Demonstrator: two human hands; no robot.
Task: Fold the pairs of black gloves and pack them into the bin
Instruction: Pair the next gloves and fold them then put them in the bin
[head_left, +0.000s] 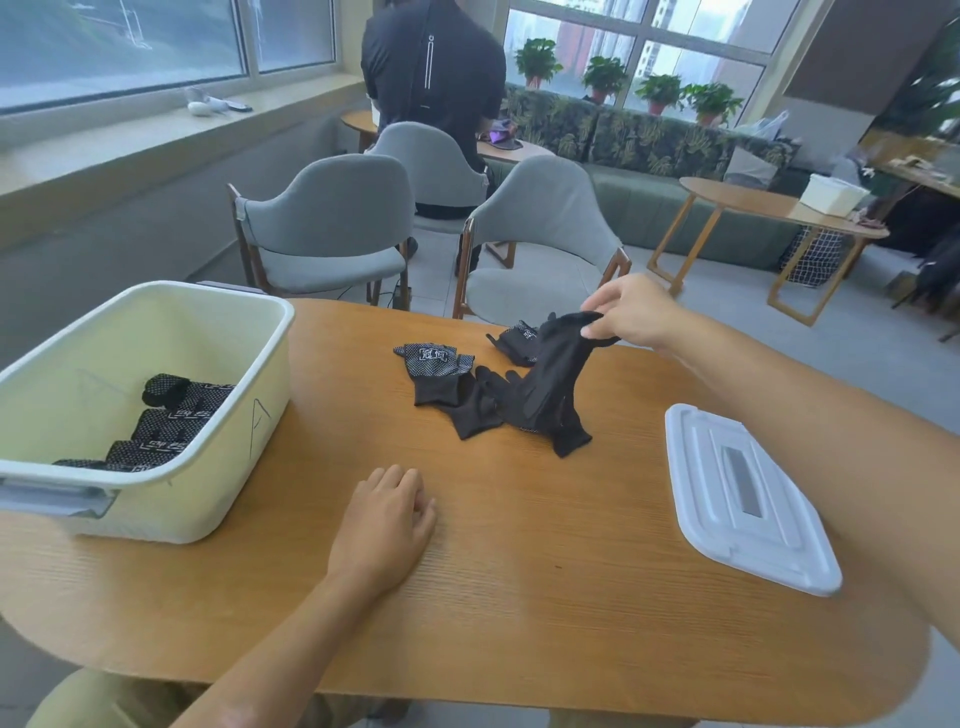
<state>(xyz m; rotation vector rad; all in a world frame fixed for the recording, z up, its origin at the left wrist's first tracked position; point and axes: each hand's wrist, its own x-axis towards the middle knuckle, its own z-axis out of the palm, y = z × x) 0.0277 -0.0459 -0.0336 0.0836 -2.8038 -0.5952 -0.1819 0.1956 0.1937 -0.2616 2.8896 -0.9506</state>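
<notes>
Your right hand (636, 312) pinches a black knit glove (550, 384) by its fingertip end; its cuff trails down onto the wooden table (519, 571), draped over the loose glove pile (457, 384) with white-dotted palms. Your left hand (387, 512) rests on the table with fingers loosely curled, holding nothing, well apart from the pile. Folded gloves (161, 421) lie in the pale yellow plastic bin (228, 467) at left. The white lid (748, 499) lies flat near the table's right edge.
</notes>
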